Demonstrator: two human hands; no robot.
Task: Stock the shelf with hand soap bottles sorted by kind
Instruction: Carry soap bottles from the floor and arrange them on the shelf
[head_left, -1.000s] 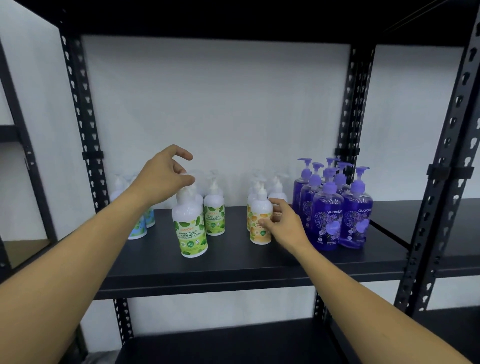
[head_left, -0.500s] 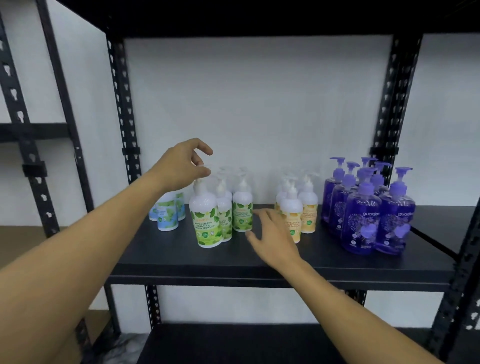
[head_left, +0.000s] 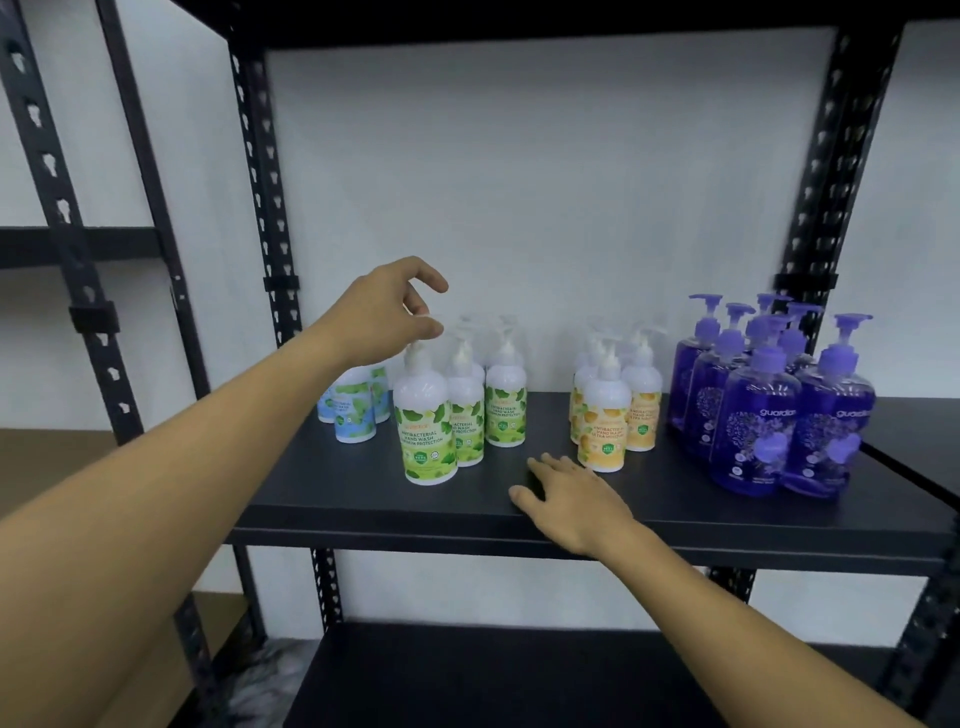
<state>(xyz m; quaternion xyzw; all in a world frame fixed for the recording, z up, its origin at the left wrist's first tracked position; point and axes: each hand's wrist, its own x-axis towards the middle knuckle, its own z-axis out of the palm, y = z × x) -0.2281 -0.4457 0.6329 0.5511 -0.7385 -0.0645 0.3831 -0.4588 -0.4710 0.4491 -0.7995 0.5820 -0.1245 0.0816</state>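
Soap bottles stand in groups by kind on the black shelf (head_left: 685, 512): blue-label bottles (head_left: 353, 413) at the left, then green-label bottles (head_left: 501, 415), orange-label bottles (head_left: 641, 421) and purple bottles (head_left: 756, 431). My left hand (head_left: 382, 314) hovers at the pump of the front green-label bottle (head_left: 425, 431). Its fingers are loosely curled and its thumb is beside the pump head, with no clear grip. My right hand (head_left: 574, 493) lies low over the shelf's front with straight fingers. It is just left of the front orange-label bottle (head_left: 605, 431) and holds nothing.
Black perforated uprights (head_left: 265, 208) frame the shelf on both sides. A lower shelf (head_left: 467, 675) lies below, and another rack (head_left: 62, 244) stands to the left. A white wall is close behind the bottles.
My right hand has let go of the front orange-label bottle and drawn back left toward the shelf's front edge. My left hand stays over the green-label bottle's pump.
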